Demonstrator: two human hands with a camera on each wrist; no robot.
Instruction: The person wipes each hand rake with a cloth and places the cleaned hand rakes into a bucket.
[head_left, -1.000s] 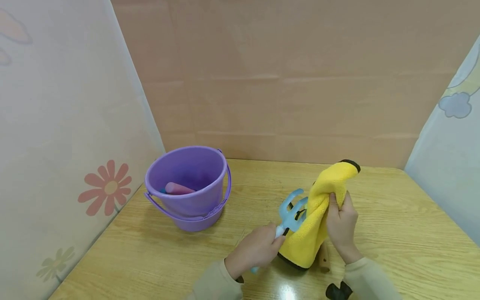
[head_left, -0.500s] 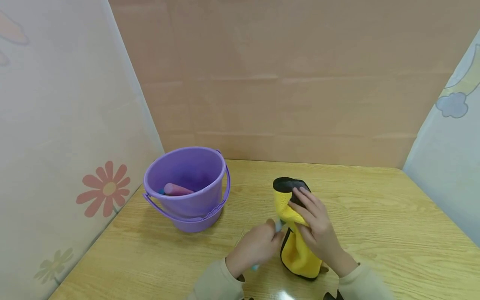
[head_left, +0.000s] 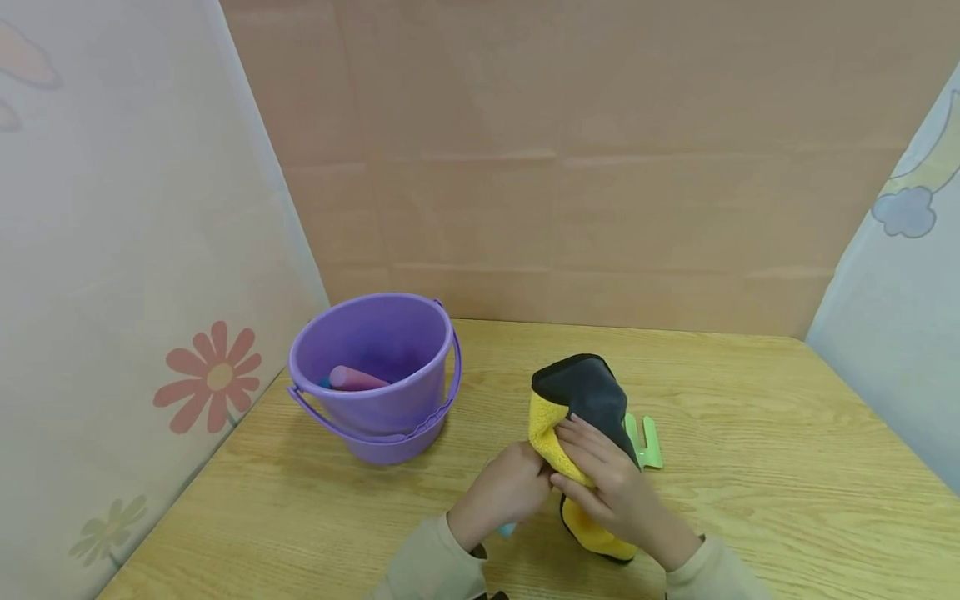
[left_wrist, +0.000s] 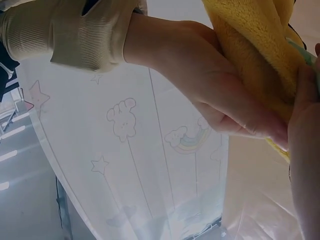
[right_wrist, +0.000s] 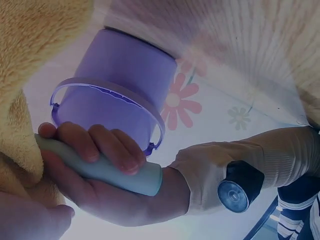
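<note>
In the head view my left hand (head_left: pixel 504 490) grips the handle of a light blue hand fork, whose handle end (head_left: pixel 507 529) pokes out below the fist. The right wrist view shows those fingers curled round the thick pale handle (right_wrist: pixel 107 170). My right hand (head_left: pixel 611 492) holds a towel (head_left: pixel 588 400), yellow plush on one side and dark grey on the other, folded over the fork's head. That head is hidden in the cloth. The towel's yellow lower end (head_left: pixel 600 533) hangs under my right hand. Both hands are close together.
A purple bucket (head_left: pixel 405 408) with its handle down stands at the left, a pink-handled item (head_left: pixel 356 378) inside. Light green tines (head_left: pixel 645 442) of another tool lie on the wooden table (head_left: pixel 765 433) behind the towel. Printed side panels and a tan backdrop enclose the table.
My right hand has moved left and brought the towel over the fork's head, dark side now up. The fork's tines went out of sight. Green tines have come into view at the right.
</note>
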